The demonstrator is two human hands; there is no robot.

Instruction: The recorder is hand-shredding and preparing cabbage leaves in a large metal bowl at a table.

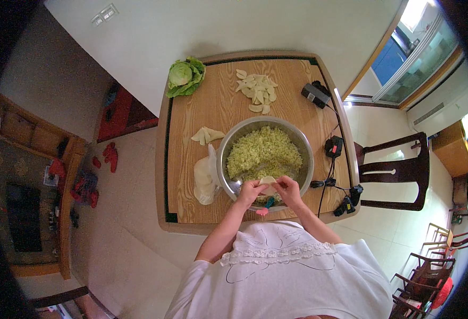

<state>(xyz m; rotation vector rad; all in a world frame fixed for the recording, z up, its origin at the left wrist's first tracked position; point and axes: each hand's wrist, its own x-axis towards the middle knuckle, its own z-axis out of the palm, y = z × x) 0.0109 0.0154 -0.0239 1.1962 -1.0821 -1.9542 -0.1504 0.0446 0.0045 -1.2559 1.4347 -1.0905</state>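
Observation:
Over the near part of a large metal bowl, my left hand and my right hand pinch a round dough wrapper from both sides. Chopped pale-green vegetable filling fills much of the bowl. Below the hands, a utensil with a teal and pink handle rests at the bowl's near rim. Left of the bowl lies a plastic bag with pale wrappers inside. Several loose wrappers or folded dough pieces lie above the bag. A pile of folded dough pieces sits beyond the bowl.
A leafy green head of lettuce or cabbage stands at the table's far left corner. Along the right side lie a grey device, black adapters and cables. A dark wooden chair stands right of the wooden table. A wall borders the far edge.

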